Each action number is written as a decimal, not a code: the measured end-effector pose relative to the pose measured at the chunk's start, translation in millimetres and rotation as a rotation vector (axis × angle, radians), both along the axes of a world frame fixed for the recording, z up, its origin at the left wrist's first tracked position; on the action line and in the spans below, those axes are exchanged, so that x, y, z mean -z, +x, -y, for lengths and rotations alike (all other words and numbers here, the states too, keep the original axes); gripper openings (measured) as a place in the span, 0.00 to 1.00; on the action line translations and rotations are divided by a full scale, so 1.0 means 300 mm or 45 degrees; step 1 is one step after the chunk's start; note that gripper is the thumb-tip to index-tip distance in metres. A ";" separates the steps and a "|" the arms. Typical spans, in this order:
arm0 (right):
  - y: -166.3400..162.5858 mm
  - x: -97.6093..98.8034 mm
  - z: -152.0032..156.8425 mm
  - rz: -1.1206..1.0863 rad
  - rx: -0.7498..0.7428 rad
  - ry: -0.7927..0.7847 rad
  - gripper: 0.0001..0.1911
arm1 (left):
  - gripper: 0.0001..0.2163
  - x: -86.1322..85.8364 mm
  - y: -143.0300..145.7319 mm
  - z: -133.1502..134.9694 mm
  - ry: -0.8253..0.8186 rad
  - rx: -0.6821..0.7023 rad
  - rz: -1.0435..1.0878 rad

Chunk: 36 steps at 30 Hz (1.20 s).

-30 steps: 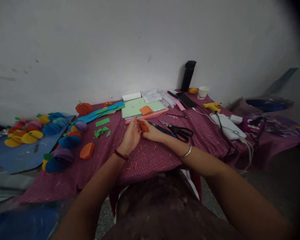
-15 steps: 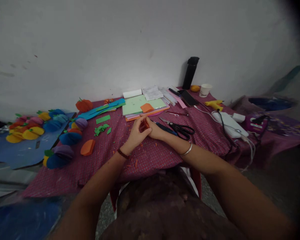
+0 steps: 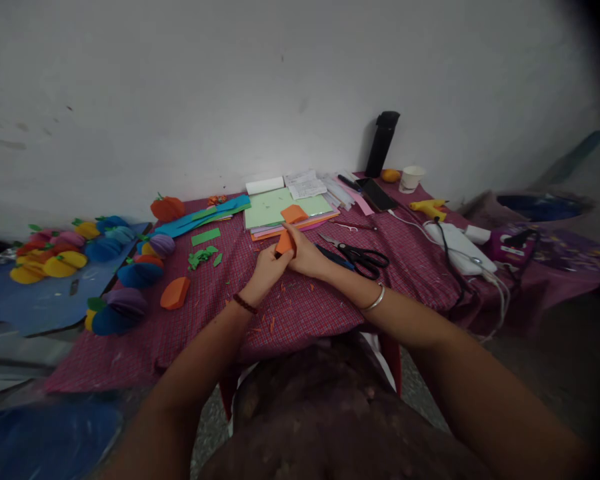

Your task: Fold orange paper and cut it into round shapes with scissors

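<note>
Just above the near middle of the checked tabletop [image 3: 300, 313], holding up an orange paper piece [image 3: 285, 243] between both hands. Short of the paper stack [image 3: 265, 210], left of the scissors [image 3: 363, 259]. Pinching with the left hand [image 3: 269, 270], closed on the near end with thumb laid across it. Bracing the right side with the right hand [image 3: 307, 257], half curled, with a finger reaching past the upper edge. Can't tell through the overlap whether gripping with the right or only propping.

To do this well: treat as layered, square the edges first, then press firmly from the middle outward. Use thumb pads, not nails, to avoid scuffing the paper. Support from behind while pressing, or risk bowing the piece. Check the outline against the loose orange piece [image 3: 175, 293] lying off to the left. Avoid trapping any orange scraps [image 3: 273, 325] between layers.

Pointing away from the body, toward the wall [image 3: 195, 120], with far edge slanted slightly. Long axis: roughly fore-aft, judging by the exposed part. Showing a broad face up to the head camera.
</note>
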State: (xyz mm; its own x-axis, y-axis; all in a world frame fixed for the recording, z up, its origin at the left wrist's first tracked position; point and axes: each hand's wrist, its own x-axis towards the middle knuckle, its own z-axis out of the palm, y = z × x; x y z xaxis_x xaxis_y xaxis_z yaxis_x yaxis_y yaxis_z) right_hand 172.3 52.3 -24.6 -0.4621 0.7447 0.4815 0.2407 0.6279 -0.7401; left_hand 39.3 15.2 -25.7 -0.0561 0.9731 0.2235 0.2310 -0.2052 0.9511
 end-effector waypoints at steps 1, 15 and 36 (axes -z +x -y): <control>-0.003 0.002 -0.001 -0.013 -0.021 0.012 0.43 | 0.07 0.000 -0.009 -0.004 0.024 0.001 0.003; 0.006 0.007 -0.043 0.062 0.092 0.074 0.07 | 0.09 -0.042 -0.082 -0.028 0.164 -0.156 -0.342; 0.009 0.049 -0.060 0.175 0.046 -0.078 0.10 | 0.26 -0.026 -0.064 -0.023 0.062 -0.096 -0.093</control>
